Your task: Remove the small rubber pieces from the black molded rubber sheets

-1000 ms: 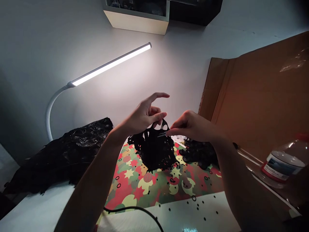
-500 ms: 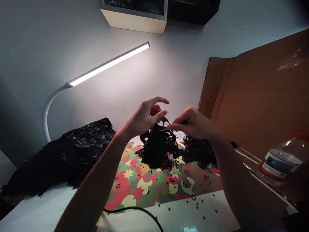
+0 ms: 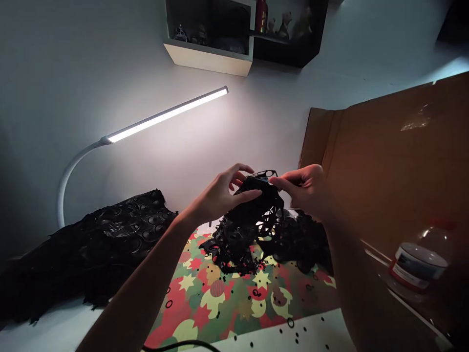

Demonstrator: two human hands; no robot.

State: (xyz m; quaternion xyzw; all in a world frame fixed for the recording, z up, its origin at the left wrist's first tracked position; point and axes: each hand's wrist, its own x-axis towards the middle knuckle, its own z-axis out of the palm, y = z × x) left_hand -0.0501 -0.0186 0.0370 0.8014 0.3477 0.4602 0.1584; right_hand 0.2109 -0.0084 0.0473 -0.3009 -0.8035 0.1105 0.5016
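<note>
A limp black rubber-like sheet [image 3: 246, 208] full of cut-out holes is held up over the patterned mat. My left hand [image 3: 223, 193] grips it from the left, the thumb lying across its front and the fingers behind. On the other side, my right hand [image 3: 306, 188] is pinched closed at the sheet's upper right edge. A thin metal tool [image 3: 264, 179] pokes out from the right fingertips against the sheet; its kind is hard to make out. Below lie black perforated scraps [image 3: 234, 242], and another heap of black scraps [image 3: 302, 239] sits to the right.
Black moulded sheets [image 3: 124, 225] are piled at left by a lit lamp [image 3: 168, 115]. Small black rings and dots are scattered over the mat [image 3: 205, 298]. At right stand a cardboard panel [image 3: 384, 156] and a clear plastic jar [image 3: 421, 261]. A black cable [image 3: 183, 345] crosses the front.
The black sheet has risen off the scraps and tilted. My left thumb now presses across it. My right hand has moved right to its upper edge. The camera view has tipped upward slightly.
</note>
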